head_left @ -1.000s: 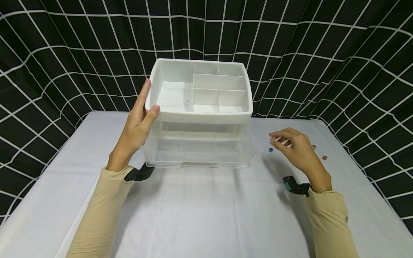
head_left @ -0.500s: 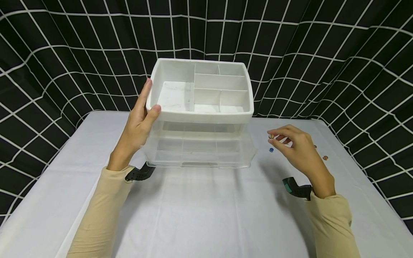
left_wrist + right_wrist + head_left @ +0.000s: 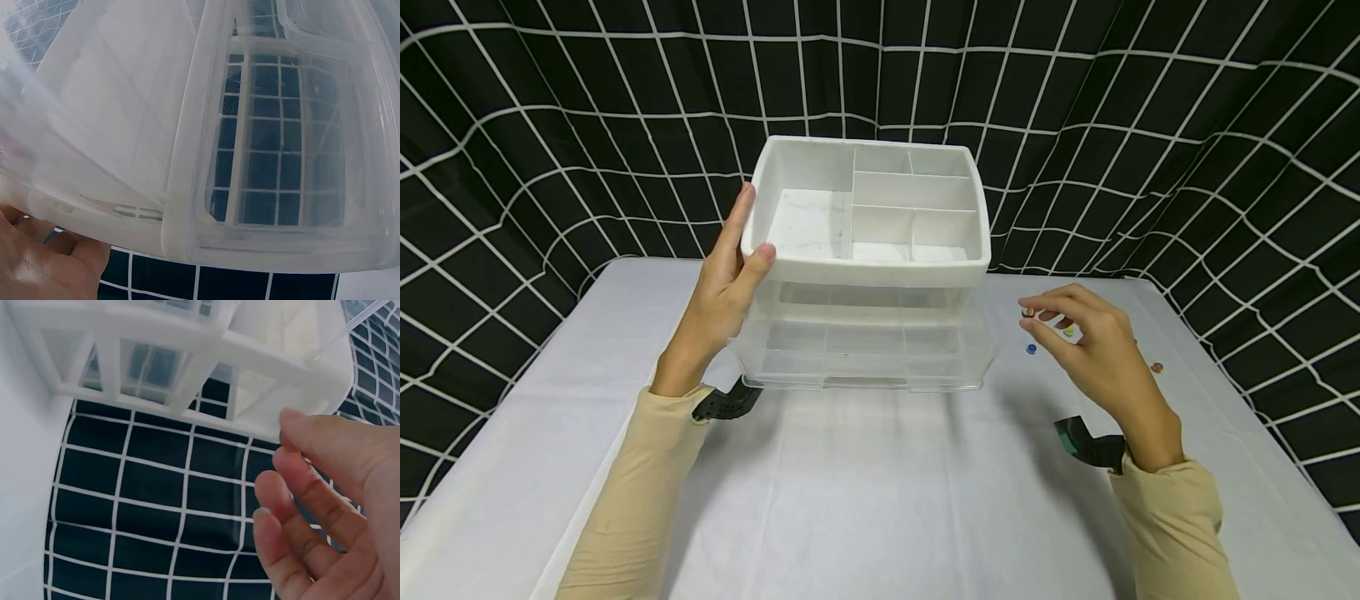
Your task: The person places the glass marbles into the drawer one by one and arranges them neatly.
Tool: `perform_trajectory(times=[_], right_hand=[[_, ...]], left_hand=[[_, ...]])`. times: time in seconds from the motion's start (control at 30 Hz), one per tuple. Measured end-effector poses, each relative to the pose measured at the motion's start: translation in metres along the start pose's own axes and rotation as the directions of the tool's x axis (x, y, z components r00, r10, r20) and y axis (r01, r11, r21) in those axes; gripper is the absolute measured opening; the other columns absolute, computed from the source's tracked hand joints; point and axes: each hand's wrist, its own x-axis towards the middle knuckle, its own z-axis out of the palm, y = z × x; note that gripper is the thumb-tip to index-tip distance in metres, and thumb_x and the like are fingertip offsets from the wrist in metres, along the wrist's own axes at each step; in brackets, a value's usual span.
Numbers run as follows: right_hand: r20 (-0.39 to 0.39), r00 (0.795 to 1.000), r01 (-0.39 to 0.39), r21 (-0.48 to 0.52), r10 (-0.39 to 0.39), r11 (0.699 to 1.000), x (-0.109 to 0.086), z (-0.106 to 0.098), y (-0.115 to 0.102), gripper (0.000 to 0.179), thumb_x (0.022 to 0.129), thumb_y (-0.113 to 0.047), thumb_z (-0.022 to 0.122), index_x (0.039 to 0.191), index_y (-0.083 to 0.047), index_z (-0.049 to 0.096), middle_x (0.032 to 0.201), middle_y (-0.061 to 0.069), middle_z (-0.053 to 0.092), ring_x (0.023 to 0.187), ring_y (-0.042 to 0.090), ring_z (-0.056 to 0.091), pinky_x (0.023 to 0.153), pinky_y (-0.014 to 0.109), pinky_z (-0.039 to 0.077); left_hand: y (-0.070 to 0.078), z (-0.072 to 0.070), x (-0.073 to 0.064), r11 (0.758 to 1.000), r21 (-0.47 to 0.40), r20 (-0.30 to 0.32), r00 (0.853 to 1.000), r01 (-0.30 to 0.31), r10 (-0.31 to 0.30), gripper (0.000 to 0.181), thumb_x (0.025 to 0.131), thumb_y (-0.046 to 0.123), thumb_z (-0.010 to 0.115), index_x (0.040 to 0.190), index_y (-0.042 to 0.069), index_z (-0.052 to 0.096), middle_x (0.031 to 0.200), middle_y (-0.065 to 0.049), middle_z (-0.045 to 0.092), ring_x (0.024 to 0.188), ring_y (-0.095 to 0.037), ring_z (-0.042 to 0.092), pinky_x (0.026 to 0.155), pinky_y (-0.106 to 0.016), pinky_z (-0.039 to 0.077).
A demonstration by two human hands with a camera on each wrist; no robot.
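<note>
A white storage organizer [image 3: 880, 273] with an open compartment tray on top and clear drawers below stands near the table's middle. Its lowest clear drawer [image 3: 861, 362] juts out toward me. My left hand [image 3: 718, 292] holds the tray's left side, thumb on the front corner and fingers along the outer wall. To the organizer's right, my right hand [image 3: 1093, 346] pinches a small gold-brown round piece [image 3: 1028, 313] between thumb and forefinger above the table. In the right wrist view that piece is hidden by the fingers [image 3: 294, 462]. A small blue round piece [image 3: 1031, 349] lies beneath.
A small yellow-green piece [image 3: 1069, 332] shows between the right fingers, and a copper-coloured piece [image 3: 1157, 367] lies right of that hand. White cloth covers the table [image 3: 857, 500]. Black fabric with a white grid [image 3: 1075, 125] rises at the back and sides.
The right hand has shifted slightly, its fingertips moving a little left and up in view with the piece. A yellow-green piece has come into view behind its fingers. The left hand keeps its hold.
</note>
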Motion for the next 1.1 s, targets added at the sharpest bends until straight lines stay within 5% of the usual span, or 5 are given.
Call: perform_trajectory(times=[0.17,0.47,0.73,1.1], right_hand=[[-0.053,0.998,0.035,0.029,-0.033,0.999,0.001,-0.002,-0.009,0.025,0.080,0.005,0.077,0.103,-0.003,0.077,0.097,0.004,0.072,0.085,-0.001,0.055,0.075,0.009,0.041],[-0.088,0.992,0.091,0.029,-0.089,0.995,0.001,-0.002,-0.021,0.028,0.077,0.006,0.079,0.103,-0.005,0.077,0.098,0.004,0.073,0.086,0.002,0.058,0.074,0.010,0.040],[-0.125,0.987,0.107,0.035,-0.102,0.994,0.000,-0.004,-0.028,0.028,0.076,0.005,0.080,0.101,-0.007,0.077,0.095,0.004,0.075,0.089,-0.001,0.059,0.062,0.009,0.039],[-0.129,0.980,0.163,0.080,-0.151,0.983,0.002,-0.006,-0.042,0.026,0.078,0.008,0.077,0.102,-0.002,0.076,0.095,0.007,0.074,0.088,0.006,0.060,0.075,0.011,0.043]], left_hand=[[-0.001,0.001,0.001,1.000,0.006,0.003,1.000,0.003,-0.003,0.065,0.103,0.005,0.043,0.160,0.013,0.013,0.168,0.003,0.007,0.149,-0.023,0.026,0.120,-0.040,0.026],[0.000,0.000,-0.001,0.999,0.031,-0.004,1.000,0.017,-0.017,0.065,0.103,0.005,0.042,0.160,0.013,0.012,0.168,0.002,0.009,0.142,-0.025,0.035,0.112,-0.020,0.032],[0.001,0.000,-0.001,1.000,0.017,-0.004,1.000,0.015,-0.015,0.065,0.103,0.005,0.042,0.160,0.013,0.012,0.168,0.003,0.010,0.141,-0.026,0.036,0.109,-0.015,0.034],[0.000,0.001,0.000,1.000,-0.006,-0.008,1.000,0.004,-0.004,0.065,0.103,0.005,0.043,0.160,0.012,0.013,0.168,0.001,0.010,0.141,-0.027,0.035,0.109,-0.014,0.033]])
